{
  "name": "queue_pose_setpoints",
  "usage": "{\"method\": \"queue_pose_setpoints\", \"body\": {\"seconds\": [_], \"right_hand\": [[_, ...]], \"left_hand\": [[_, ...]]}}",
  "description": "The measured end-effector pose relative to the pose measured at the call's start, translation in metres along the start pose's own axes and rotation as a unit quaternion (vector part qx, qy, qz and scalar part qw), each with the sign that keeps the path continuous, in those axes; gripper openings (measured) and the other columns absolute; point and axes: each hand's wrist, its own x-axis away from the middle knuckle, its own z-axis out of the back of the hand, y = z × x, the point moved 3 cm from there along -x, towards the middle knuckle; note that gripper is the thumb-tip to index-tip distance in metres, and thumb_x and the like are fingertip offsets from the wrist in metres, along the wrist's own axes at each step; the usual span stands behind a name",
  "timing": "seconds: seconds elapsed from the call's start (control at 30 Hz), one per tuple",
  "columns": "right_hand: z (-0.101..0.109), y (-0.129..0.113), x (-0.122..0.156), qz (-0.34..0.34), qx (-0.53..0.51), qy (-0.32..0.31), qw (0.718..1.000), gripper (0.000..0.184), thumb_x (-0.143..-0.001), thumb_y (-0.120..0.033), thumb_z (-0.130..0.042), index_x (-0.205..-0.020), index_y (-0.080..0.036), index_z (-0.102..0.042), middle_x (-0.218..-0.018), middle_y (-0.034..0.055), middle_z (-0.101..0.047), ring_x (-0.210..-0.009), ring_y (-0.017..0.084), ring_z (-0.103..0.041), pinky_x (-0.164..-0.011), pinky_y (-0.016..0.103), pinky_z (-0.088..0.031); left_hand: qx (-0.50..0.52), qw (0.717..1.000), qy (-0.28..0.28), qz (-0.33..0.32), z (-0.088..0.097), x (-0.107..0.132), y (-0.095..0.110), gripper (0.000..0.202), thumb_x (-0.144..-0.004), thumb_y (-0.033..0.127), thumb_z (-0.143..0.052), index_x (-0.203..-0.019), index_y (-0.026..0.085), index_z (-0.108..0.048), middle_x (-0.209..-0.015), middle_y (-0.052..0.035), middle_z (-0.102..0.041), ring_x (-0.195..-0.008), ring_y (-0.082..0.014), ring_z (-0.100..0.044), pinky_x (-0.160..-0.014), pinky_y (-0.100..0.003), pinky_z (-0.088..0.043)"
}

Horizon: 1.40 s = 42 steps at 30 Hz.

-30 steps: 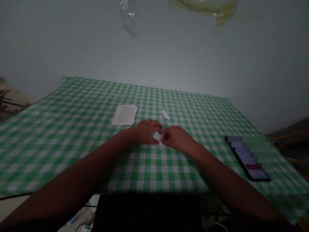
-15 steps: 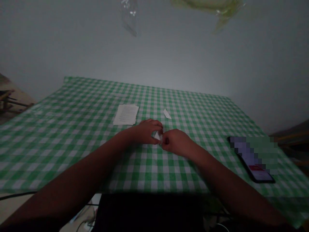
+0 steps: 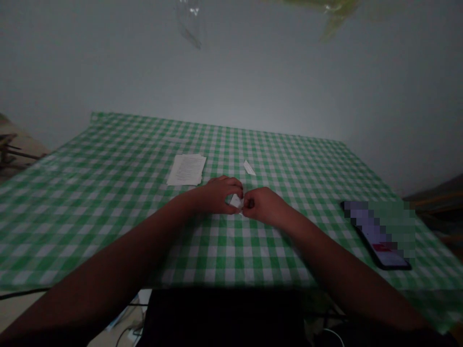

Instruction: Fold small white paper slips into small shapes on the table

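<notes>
Between my two hands is a small piece of folded white paper [image 3: 236, 201], low over the checked cloth. My left hand [image 3: 220, 193] curls around its left side, with thumb and fingertips on the paper. From the right, my right hand [image 3: 263, 206] pinches the paper's right edge between thumb and curled fingers. Most of the paper's right side is hidden by the fingers. Just beyond the hands lies a small folded paper strip [image 3: 249, 167]. Farther left rests a stack of printed paper sheets [image 3: 187, 169].
A green and white checked tablecloth [image 3: 137, 159] covers the table. On the right lies a black-edged phone [image 3: 376, 236], partly blurred by pixel blocks. A pale wall [image 3: 231, 72] rises behind the table. Cables [image 3: 25, 292] show below the near left edge.
Both hands keep hold of the folded paper, with only slight finger movement. The whole view has shifted a little, so things sit slightly higher in the picture.
</notes>
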Motion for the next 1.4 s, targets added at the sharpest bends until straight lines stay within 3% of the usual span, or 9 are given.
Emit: {"method": "queue_pose_setpoints", "body": {"seconds": [0.23,0.43,0.73,1.07,1.4], "right_hand": [[0.009,0.024,-0.02,-0.046,0.038,0.056,0.997,0.007,-0.078,-0.022,-0.066,-0.075,-0.018,-0.07,-0.075,0.0026,-0.07,-0.066,0.013,-0.059,-0.059,0.025,-0.037],[0.009,0.02,-0.016,-0.052,0.066,0.069,0.994,0.006,-0.08,-0.021,-0.065,-0.077,-0.018,-0.07,-0.078,0.0037,-0.07,-0.07,0.015,-0.06,-0.06,0.026,-0.036],[-0.004,-0.006,0.008,0.035,0.033,0.012,0.999,0.005,-0.079,-0.021,-0.066,-0.075,-0.019,-0.069,-0.072,0.0009,-0.068,-0.063,0.012,-0.056,-0.059,0.025,-0.035],[-0.004,0.001,0.005,0.026,-0.07,-0.012,0.997,0.006,-0.076,-0.013,-0.067,-0.073,-0.018,-0.068,-0.068,-0.0013,-0.067,-0.061,0.011,-0.057,-0.059,0.023,-0.038],[0.002,0.017,-0.01,-0.016,0.019,0.062,0.998,0.005,-0.077,-0.02,-0.067,-0.072,-0.018,-0.068,-0.069,0.002,-0.068,-0.062,0.013,-0.057,-0.057,0.026,-0.036]], "left_hand": [[0.0,1.0,-0.013,0.028,0.002,-0.001,0.004,0.041,-0.077,0.039,-0.075,-0.115,0.027,-0.065,-0.134,-0.0041,-0.056,-0.126,-0.0278,-0.048,-0.108,-0.045,-0.032],[0.002,1.0,-0.002,0.02,0.001,-0.001,0.001,0.04,-0.078,0.041,-0.074,-0.115,0.027,-0.065,-0.134,-0.0033,-0.056,-0.126,-0.0261,-0.048,-0.109,-0.043,-0.032],[-0.004,1.0,-0.001,0.006,0.0,0.0,-0.001,0.036,-0.077,0.04,-0.074,-0.109,0.025,-0.065,-0.133,-0.0032,-0.057,-0.125,-0.026,-0.049,-0.107,-0.041,-0.033],[-0.003,1.0,-0.001,0.007,0.001,-0.001,0.001,0.035,-0.078,0.04,-0.074,-0.109,0.026,-0.066,-0.132,-0.0034,-0.058,-0.124,-0.0259,-0.049,-0.107,-0.041,-0.033],[0.008,1.0,-0.005,0.022,0.001,-0.001,0.001,0.039,-0.078,0.041,-0.074,-0.113,0.026,-0.066,-0.134,-0.0046,-0.056,-0.126,-0.0277,-0.047,-0.107,-0.045,-0.032]]}}
